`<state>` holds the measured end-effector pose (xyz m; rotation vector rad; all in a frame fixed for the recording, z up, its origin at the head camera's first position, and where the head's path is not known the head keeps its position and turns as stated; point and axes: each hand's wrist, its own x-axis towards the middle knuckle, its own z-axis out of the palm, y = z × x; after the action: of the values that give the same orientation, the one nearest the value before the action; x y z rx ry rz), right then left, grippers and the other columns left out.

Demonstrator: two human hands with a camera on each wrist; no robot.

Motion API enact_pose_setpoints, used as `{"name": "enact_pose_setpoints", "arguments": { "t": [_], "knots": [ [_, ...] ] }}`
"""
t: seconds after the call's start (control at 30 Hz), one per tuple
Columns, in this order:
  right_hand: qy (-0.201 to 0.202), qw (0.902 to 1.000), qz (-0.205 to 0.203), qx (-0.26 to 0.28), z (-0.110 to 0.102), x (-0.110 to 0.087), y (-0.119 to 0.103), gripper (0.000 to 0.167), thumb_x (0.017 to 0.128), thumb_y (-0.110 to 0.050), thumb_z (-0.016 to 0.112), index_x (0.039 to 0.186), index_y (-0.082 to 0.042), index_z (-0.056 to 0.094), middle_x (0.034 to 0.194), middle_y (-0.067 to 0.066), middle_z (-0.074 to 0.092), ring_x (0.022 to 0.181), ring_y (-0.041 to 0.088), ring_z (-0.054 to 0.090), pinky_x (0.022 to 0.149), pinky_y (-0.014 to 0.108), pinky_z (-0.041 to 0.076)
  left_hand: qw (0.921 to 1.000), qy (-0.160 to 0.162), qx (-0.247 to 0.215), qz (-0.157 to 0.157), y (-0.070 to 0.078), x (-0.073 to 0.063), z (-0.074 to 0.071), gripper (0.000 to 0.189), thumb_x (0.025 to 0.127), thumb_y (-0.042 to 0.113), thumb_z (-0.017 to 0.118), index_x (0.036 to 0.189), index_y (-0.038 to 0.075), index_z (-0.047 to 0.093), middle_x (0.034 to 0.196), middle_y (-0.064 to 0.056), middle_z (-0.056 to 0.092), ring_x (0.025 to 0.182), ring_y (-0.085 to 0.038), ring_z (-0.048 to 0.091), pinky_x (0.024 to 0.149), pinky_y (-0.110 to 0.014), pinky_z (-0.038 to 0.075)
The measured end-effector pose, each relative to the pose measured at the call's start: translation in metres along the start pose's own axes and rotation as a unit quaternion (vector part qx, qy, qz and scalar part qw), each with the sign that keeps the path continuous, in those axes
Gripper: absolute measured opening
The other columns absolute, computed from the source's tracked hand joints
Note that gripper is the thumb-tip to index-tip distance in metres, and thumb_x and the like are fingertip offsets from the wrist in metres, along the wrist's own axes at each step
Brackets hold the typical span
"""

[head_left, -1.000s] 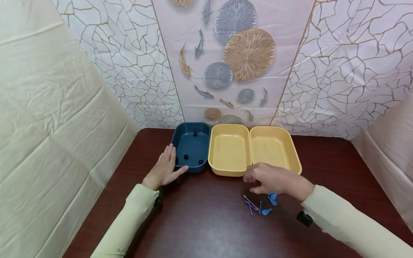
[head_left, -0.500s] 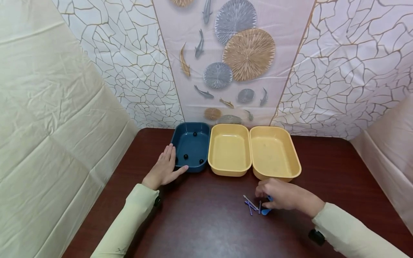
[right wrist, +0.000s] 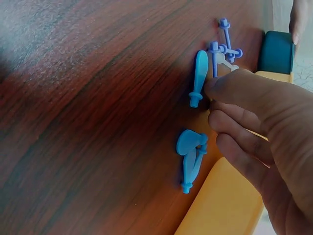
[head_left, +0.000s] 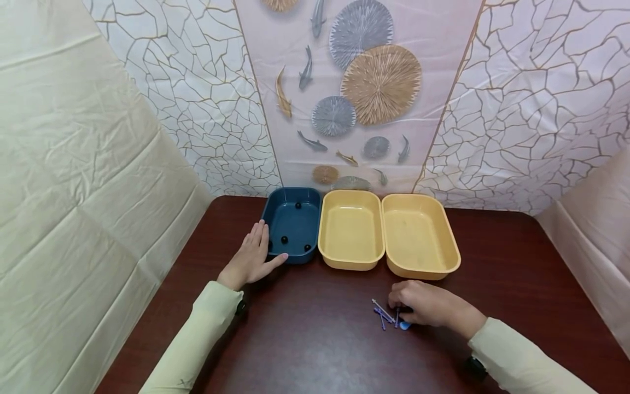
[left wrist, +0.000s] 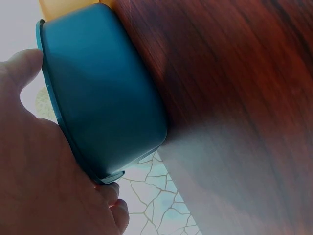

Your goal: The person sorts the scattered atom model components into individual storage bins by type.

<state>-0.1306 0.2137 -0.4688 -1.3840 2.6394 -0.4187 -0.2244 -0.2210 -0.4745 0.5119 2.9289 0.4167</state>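
Purple sticks (right wrist: 223,48) on the table (head_left: 315,350) now lie within reach of my right hand (head_left: 425,302), drawn back from the right yellow tray (head_left: 423,272), fingers curled, though whether they pinch one I cannot tell.

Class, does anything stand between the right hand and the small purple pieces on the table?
Nothing visible does: the right hand is at the purple pieces; the nearest blue piece lies to one side.
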Motion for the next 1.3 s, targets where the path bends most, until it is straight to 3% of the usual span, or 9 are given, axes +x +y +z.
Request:
{"name": "enact_pose_setpoints", "arguments": {
  "t": [0.23,0.5,0.7,0.97,1.3],
  "knots": [
    [0.006,0.9999,-0.015,0.005,0.003,0.0,0.003,0.027,0.076,0.002,0.083,0.076,-0.019,0.065,0.078,-0.012,0.055,0.07,-0.006,0.047,0.059,0.009,0.041,1.0,0.003,0.0,0.001,0.001,0.0,0.0,0.106,0.103,0.068,0.047,0.167,-0.005,0.004,0.178,-0.022,-0.002,0.166,-0.042,0.001,0.134,-0.057,0.012],
    [0.004,0.9997,-0.008,0.024,0.003,-0.001,0.003,0.026,0.075,0.0,0.082,0.074,-0.02,0.065,0.075,-0.009,0.056,0.066,-0.003,0.048,0.057,0.009,0.037,1.0,0.003,-0.001,0.004,0.0,-0.001,0.003,0.106,0.103,0.068,0.047,0.167,-0.005,0.003,0.178,-0.022,-0.003,0.166,-0.041,0.001,0.134,-0.057,0.011],
    [0.026,0.9989,-0.02,0.033,-0.003,0.0,0.002,0.027,0.073,0.0,0.081,0.073,-0.021,0.063,0.073,-0.009,0.055,0.065,-0.004,0.047,0.057,0.007,0.037,1.0,0.004,0.002,0.002,0.0,0.0,0.002,0.106,0.103,0.068,0.046,0.167,-0.005,0.004,0.178,-0.022,-0.002,0.166,-0.042,0.001,0.134,-0.057,0.011],
    [0.047,0.9978,-0.044,0.014,-0.018,0.001,0.0,0.027,0.074,-0.001,0.082,0.076,-0.022,0.065,0.074,-0.011,0.058,0.068,-0.006,0.05,0.06,0.007,0.04,1.0,0.008,0.001,0.005,0.001,0.0,0.001,0.106,0.103,0.068,0.047,0.167,-0.005,0.005,0.178,-0.023,-0.001,0.166,-0.042,0.002,0.134,-0.057,0.012],
    [0.027,0.9994,-0.015,0.016,-0.043,0.004,0.0,0.023,0.078,-0.003,0.081,0.079,-0.021,0.067,0.076,-0.012,0.063,0.071,-0.003,0.057,0.063,0.013,0.048,0.9999,0.009,-0.001,0.004,-0.001,0.001,0.002,0.106,0.103,0.068,0.047,0.167,-0.005,0.005,0.178,-0.022,-0.001,0.166,-0.042,0.003,0.134,-0.058,0.012]
  ]
}}
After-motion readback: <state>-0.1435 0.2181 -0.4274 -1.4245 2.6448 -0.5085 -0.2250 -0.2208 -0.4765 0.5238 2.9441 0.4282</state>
